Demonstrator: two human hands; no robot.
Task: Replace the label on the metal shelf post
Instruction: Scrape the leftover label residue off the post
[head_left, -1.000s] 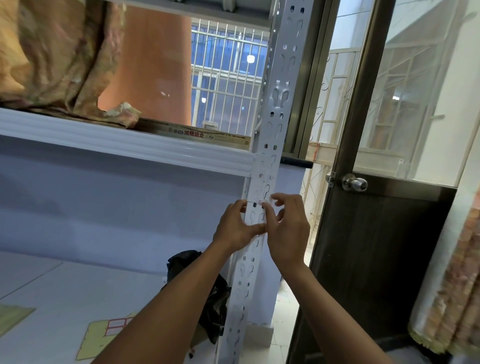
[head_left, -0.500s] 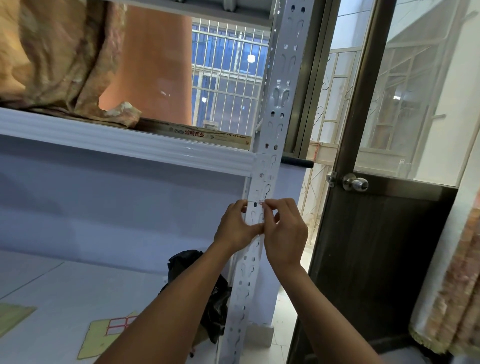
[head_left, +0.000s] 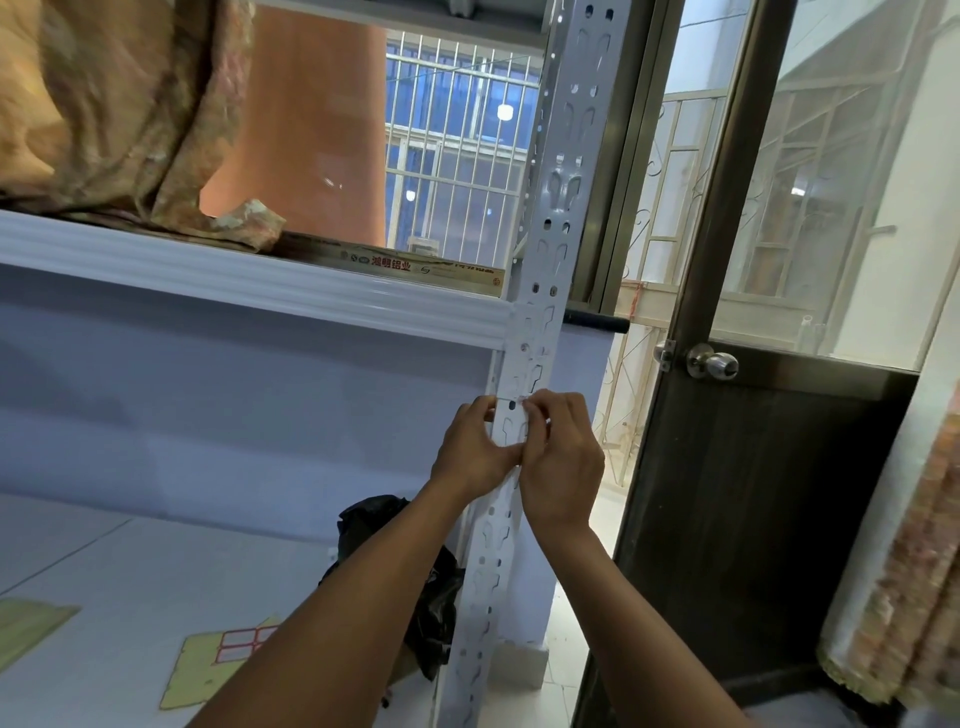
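Observation:
A pale grey perforated metal shelf post runs from top to bottom through the middle of the view. Both hands meet on it just below the white shelf beam. My left hand cups the post's left edge, thumb and forefinger against it. My right hand is on the right side, its fingertips pinched at the post's front near a hole. A small whitish label seems to sit under those fingertips; most of it is hidden.
A sheet of red-bordered blank labels on yellow backing lies on the lower shelf surface at bottom left, beside a black plastic bag. Folded fabric rests on the upper shelf. A dark door with a metal knob stands to the right.
My right hand's fingers have closed in and pinched at the post's front, where they were spread a second ago. The left hand has stayed on the post's left edge.

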